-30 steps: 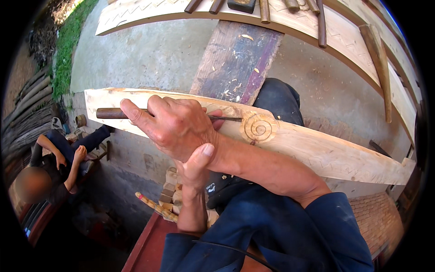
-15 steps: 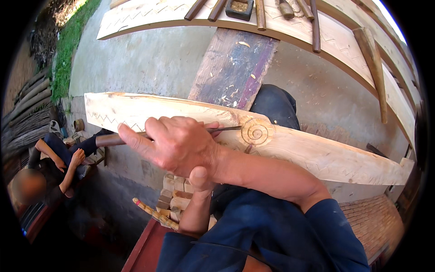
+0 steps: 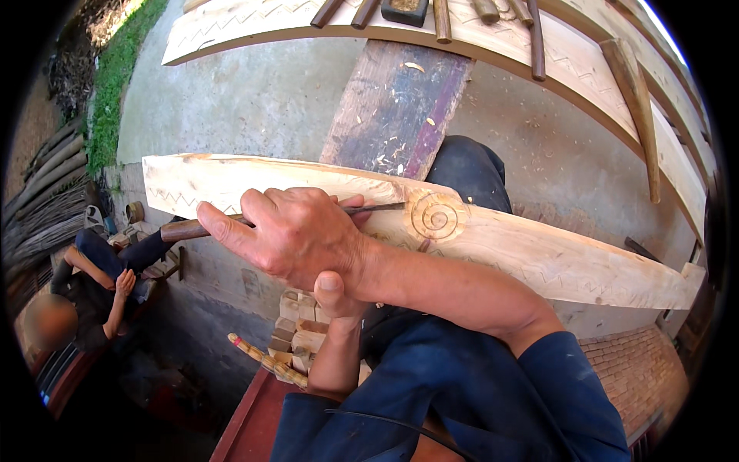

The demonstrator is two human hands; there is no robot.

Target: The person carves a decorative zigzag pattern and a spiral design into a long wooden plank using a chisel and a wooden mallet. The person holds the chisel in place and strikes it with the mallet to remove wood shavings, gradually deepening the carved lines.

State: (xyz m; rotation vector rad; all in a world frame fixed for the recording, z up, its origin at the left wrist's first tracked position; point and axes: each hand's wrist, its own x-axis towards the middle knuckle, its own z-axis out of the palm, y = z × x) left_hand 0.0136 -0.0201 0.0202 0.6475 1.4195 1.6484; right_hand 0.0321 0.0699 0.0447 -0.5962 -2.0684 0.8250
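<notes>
Pale board (image 3: 531,254): carved spiral, zigzag lines | right hand (image 3: 300,235): clasping brown-handled chisel (image 3: 185,229) | left hand (image 3: 331,292): mostly hidden, grip unclear

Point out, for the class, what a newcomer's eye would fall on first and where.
The round spiral carving stands out first, near the middle of the pale wooden board. To its left, the right hand grips a wooden-handled chisel, its tip at the spiral's edge.

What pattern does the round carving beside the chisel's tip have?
The round carving has a spiral, clearest in the head view.
</notes>
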